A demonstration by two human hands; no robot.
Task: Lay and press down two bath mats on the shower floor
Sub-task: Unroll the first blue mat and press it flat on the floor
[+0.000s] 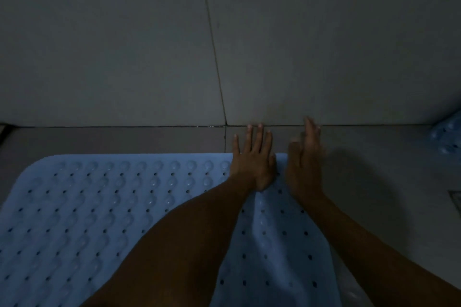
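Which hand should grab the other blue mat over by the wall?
Probably the right hand: it is nearer the second mat at the right edge. The left hand lies flat on the first mat's far edge.

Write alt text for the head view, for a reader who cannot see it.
In dim light, a person's left hand and right hand lie with straight fingers on the far edge of a blue perforated bath mat spread on the shower floor, close to a grey tiled wall. The right hand is motion-blurred. Part of another blue mat shows at far right.
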